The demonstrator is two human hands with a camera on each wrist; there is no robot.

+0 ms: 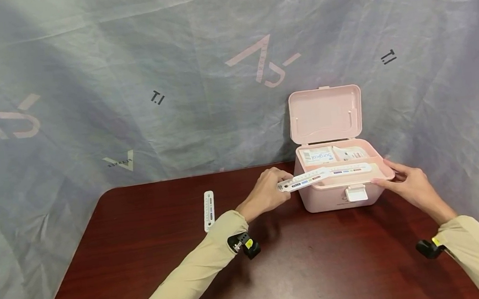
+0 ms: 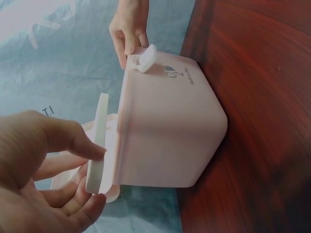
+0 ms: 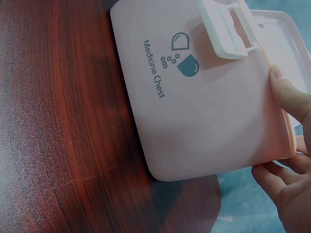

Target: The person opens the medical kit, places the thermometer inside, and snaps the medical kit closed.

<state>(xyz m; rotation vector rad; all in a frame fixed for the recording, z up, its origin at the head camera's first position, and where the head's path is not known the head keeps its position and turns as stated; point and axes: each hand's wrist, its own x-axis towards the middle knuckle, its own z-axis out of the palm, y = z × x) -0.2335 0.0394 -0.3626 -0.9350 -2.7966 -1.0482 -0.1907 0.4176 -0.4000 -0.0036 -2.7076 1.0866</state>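
My left hand (image 1: 269,192) pinches a white thermometer (image 1: 304,180) with printed scale and coloured marks by one end, between thumb and fingers. Its far end reaches over the left front rim of an open pink medicine chest (image 1: 329,201). A second white thermometer (image 1: 350,169) lies across the chest's front compartment. At the right front corner, my right hand (image 1: 414,189) grips the chest's rim; the right wrist view has the thumb (image 3: 286,92) over the rim and fingers against the side. A third thermometer (image 1: 209,211) lies on the table, left of my left forearm.
The chest's lid (image 1: 325,113) stands upright at the back. Inside, a Surgical packet (image 1: 318,156) and another white packet (image 1: 351,153) fill the rear compartments. The white latch (image 1: 356,193) hangs open in front. A grey printed curtain (image 1: 190,78) rises behind the dark red table (image 1: 309,267).
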